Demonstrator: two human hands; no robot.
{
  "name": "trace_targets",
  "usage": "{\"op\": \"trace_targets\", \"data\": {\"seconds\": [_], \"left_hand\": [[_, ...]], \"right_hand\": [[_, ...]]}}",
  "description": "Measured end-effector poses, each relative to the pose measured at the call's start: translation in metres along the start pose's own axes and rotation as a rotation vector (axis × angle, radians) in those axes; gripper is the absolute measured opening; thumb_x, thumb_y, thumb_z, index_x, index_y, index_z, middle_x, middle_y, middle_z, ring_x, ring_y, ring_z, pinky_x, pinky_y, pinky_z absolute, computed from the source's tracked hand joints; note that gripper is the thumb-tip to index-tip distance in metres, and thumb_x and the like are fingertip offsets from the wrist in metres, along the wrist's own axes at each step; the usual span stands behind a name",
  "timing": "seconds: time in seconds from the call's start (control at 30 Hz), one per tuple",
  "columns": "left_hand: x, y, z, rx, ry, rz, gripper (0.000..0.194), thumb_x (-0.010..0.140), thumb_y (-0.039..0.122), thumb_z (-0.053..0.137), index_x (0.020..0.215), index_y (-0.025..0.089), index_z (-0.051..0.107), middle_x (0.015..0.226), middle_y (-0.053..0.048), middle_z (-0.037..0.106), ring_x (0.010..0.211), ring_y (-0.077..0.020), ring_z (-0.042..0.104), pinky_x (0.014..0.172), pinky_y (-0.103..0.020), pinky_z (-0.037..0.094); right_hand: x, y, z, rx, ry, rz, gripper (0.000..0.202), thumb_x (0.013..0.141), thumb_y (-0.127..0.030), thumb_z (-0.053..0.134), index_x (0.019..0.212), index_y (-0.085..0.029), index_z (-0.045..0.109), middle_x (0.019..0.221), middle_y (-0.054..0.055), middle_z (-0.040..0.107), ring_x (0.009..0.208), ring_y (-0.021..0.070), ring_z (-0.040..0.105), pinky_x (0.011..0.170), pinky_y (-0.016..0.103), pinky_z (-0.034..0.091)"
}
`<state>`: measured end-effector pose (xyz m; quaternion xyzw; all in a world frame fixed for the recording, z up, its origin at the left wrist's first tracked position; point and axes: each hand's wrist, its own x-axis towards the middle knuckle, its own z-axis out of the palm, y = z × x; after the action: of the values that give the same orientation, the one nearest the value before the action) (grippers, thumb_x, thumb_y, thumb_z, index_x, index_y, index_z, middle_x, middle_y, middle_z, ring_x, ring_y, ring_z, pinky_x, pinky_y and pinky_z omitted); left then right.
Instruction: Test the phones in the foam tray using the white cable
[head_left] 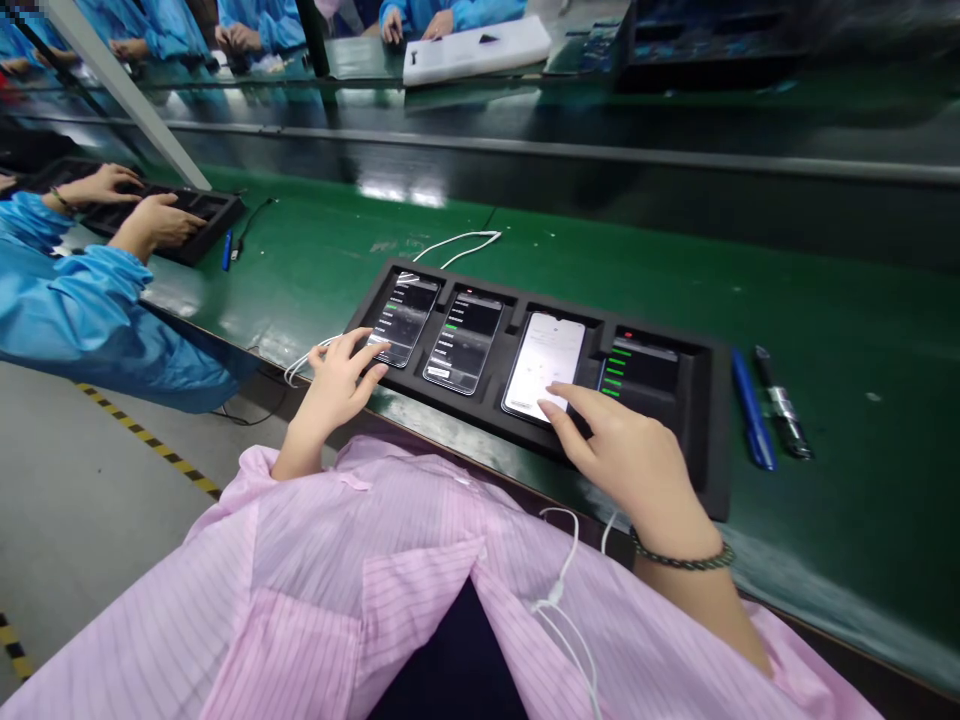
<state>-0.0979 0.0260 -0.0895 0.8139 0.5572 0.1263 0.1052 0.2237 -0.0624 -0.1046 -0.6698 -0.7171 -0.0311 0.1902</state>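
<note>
Several smartphones lie screen up in the compartments of a black foam tray (709, 400) on the green bench. My left hand (343, 375) is open, its fingertips at the lower edge of the leftmost phone (409, 315). Beside that is a second phone (466, 335) with a dark screen and text lines. My right hand (626, 445) is open, with thumb and forefinger over the lower right of the phone with a white screen (544, 355). Partly behind this hand sits the rightmost phone (649, 375), which shows green lines on black.
A blue pen (752, 410) and a black marker (782, 405) lie right of the tray. White cables (457, 238) run behind it and near its front edge. At left, a co-worker in blue sleeves (75, 290) handles another black tray (217, 220). More people sit across the bench.
</note>
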Motion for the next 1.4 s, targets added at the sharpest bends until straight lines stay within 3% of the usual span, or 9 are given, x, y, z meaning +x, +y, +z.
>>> {"op": "trace_targets", "data": {"seconds": [0.4,0.63,0.97,1.13,1.4], "left_hand": [[0.004,0.002,0.004,0.005,-0.009,0.023,0.042,0.104,0.041,0.034,0.132,0.029,0.063,0.148,-0.013,0.053,0.135,-0.0308,0.048,0.107,-0.052,0.030],[0.007,0.016,0.008,0.022,-0.050,0.105,0.041,0.104,0.043,0.037,0.133,0.030,0.063,0.152,-0.013,0.049,0.135,-0.0322,0.046,0.107,-0.053,0.029],[0.009,0.035,0.019,0.057,-0.120,0.179,0.048,0.100,0.056,0.045,0.137,0.032,0.062,0.160,-0.016,0.037,0.139,-0.0382,0.040,0.107,-0.061,0.025],[0.011,0.039,0.022,0.041,-0.133,0.190,0.050,0.098,0.059,0.047,0.139,0.034,0.060,0.164,-0.015,0.030,0.141,-0.0421,0.036,0.108,-0.065,0.024],[0.012,0.034,0.020,0.043,-0.106,0.165,0.052,0.098,0.061,0.044,0.142,0.035,0.057,0.166,-0.014,0.026,0.144,-0.0404,0.032,0.108,-0.062,0.025]], "right_hand": [[-0.004,-0.001,0.010,0.000,0.145,-0.096,0.042,0.104,-0.038,0.046,0.086,-0.019,0.078,0.088,0.005,0.076,0.060,0.0127,0.061,0.050,0.025,0.032],[-0.003,-0.003,0.019,-0.082,0.163,-0.030,0.045,0.103,-0.041,0.048,0.078,-0.020,0.079,0.086,0.004,0.074,0.053,0.0087,0.048,0.049,0.024,0.025],[-0.003,-0.004,0.019,-0.079,0.061,0.051,0.042,0.101,-0.047,0.047,0.098,-0.026,0.083,0.095,0.008,0.063,0.053,0.0067,0.032,0.047,0.025,0.015],[-0.001,-0.007,0.016,-0.161,0.019,0.148,0.047,0.100,-0.049,0.045,0.116,-0.020,0.078,0.102,0.011,0.059,0.053,0.0070,0.028,0.047,0.024,0.016],[-0.005,-0.003,0.018,-0.117,0.111,0.099,0.044,0.099,-0.052,0.048,0.105,-0.024,0.082,0.103,0.011,0.060,0.056,0.0073,0.039,0.048,0.022,0.021]]}}
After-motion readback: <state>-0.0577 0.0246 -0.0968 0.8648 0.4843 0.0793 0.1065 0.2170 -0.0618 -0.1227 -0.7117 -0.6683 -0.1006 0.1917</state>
